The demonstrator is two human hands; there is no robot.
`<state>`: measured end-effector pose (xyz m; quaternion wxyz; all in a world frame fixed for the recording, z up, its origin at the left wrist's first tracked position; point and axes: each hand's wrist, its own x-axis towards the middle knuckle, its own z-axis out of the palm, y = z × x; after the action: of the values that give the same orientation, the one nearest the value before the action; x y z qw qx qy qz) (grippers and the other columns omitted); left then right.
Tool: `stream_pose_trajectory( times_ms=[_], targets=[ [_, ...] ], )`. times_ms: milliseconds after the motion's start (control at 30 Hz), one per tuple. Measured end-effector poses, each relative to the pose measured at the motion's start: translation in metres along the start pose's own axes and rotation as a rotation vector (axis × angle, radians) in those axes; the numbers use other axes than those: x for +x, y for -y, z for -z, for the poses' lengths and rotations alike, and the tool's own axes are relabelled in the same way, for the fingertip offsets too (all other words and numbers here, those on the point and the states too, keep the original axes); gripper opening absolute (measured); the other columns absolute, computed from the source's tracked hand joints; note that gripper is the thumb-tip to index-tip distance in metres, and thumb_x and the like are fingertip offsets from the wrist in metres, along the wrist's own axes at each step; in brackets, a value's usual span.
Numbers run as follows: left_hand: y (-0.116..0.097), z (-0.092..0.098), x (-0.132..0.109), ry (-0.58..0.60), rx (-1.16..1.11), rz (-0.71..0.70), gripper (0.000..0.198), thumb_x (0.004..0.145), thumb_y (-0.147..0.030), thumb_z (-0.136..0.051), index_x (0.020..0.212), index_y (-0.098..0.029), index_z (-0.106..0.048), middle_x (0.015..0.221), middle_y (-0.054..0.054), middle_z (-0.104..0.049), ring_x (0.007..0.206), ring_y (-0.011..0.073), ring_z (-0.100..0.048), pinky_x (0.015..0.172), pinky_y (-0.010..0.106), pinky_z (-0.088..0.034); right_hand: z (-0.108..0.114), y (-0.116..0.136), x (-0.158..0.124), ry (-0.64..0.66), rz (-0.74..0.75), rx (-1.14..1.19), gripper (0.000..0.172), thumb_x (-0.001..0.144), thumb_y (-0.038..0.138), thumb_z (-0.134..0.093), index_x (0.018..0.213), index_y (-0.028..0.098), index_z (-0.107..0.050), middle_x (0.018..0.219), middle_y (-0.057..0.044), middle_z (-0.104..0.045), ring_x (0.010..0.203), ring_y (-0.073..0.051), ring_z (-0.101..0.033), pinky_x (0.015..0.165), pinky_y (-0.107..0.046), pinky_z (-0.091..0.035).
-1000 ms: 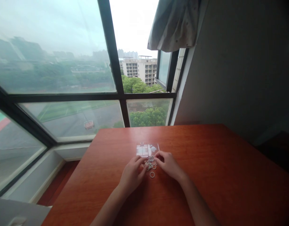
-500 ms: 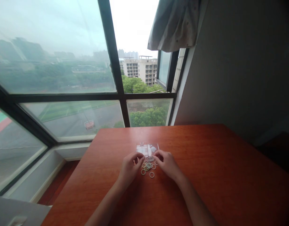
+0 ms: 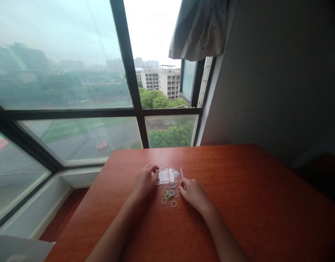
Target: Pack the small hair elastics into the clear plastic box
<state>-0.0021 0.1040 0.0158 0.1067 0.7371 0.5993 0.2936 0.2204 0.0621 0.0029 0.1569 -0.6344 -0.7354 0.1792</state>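
The left hand (image 3: 146, 179) has moved from the loose rings (image 3: 170, 193) to the clear case (image 3: 180, 175) just right of its curled fingers; the right hand (image 3: 194, 194) stays, fingertips drawn together, with the rings on the tabletop (image 3: 224, 174) to its left; work now spans both; I cannot tell either grip.
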Motion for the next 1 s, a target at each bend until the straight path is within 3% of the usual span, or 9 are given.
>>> stream_pose_trajectory(
  times_ms=[200,533,767,1000],
  targets=[
    [-0.007,0.005,-0.004,-0.031,-0.075,-0.025,0.018,0.083,-0.025,-0.052,0.090,-0.020,-0.068,0.082,0.002,-0.066,0.066,0.0137,-0.056,0.060,0.024,-0.040,0.003,0.001,0.000,-0.029,0.021,0.067,0.011,0.083,0.025,-0.058,0.076,0.021,-0.066,0.072,-0.004,-0.070,0.068,-0.017,-0.062,0.056,-0.024,-0.029],
    [-0.046,-0.012,-0.030,0.157,-0.324,-0.097,0.014,0.082,-0.023,-0.054,0.078,-0.017,-0.066,0.073,0.001,-0.064,0.061,0.0115,-0.051,0.059,0.023,-0.039,-0.005,0.009,0.000,-0.175,0.166,0.280,0.015,0.086,0.030,-0.053,0.082,0.021,-0.064,0.061,0.001,-0.061,0.058,-0.013,-0.056,0.058,-0.022,-0.034],
    [-0.050,-0.011,-0.032,0.182,-0.394,-0.075,0.013,0.081,-0.021,-0.055,0.076,-0.016,-0.066,0.070,0.001,-0.065,0.060,0.0109,-0.051,0.059,0.022,-0.039,-0.008,0.010,-0.004,-0.237,0.190,0.261,0.019,0.087,0.034,-0.051,0.083,0.021,-0.064,0.060,0.001,-0.059,0.056,-0.014,-0.054,0.056,-0.022,-0.033],
    [-0.034,-0.011,-0.026,0.064,-0.329,-0.043,0.011,0.078,-0.019,-0.054,0.075,-0.017,-0.064,0.071,0.000,-0.064,0.060,0.0113,-0.050,0.059,0.022,-0.040,-0.009,0.006,0.000,-0.259,0.155,0.264,0.020,0.088,0.034,-0.049,0.084,0.021,-0.064,0.060,0.001,-0.059,0.056,-0.014,-0.054,0.057,-0.023,-0.035]
  ],
)
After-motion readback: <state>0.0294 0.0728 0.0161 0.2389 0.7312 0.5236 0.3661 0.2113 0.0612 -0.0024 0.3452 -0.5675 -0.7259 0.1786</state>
